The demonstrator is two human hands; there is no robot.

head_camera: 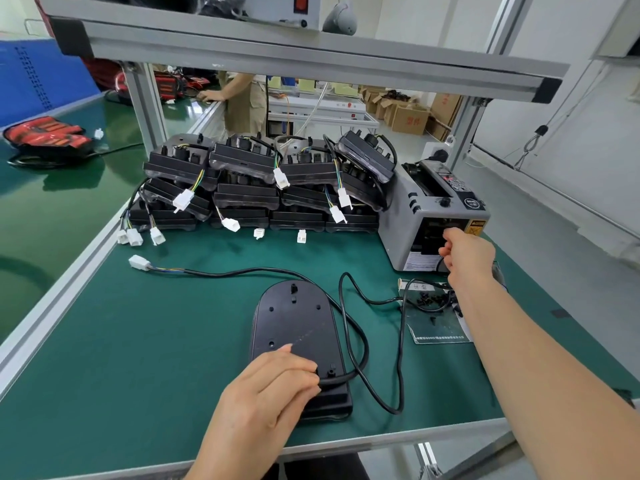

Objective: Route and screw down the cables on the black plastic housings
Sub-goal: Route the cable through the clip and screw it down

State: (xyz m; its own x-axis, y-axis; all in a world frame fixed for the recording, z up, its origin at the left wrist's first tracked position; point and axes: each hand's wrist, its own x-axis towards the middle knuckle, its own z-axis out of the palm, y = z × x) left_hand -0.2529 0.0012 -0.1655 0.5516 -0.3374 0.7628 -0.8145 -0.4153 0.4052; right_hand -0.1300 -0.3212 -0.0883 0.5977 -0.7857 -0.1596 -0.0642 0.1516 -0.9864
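Currently my left hand (266, 393) curls over the cable (349, 327) on the housing (294, 323) at lower centre, long axis running up-frame; right hand (467, 252), fingers pinched (contents unclear), sits at the dispenser (401, 216), well apart.

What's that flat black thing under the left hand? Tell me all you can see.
The black housing is a matte plastic shell, rounded at the far end and squared near, lying flat on the green mat. Its top shows small screw holes, clips and scuffs. A black cable crosses its near end and curves along its right side. The left hand holds the near end down, fingers curled.
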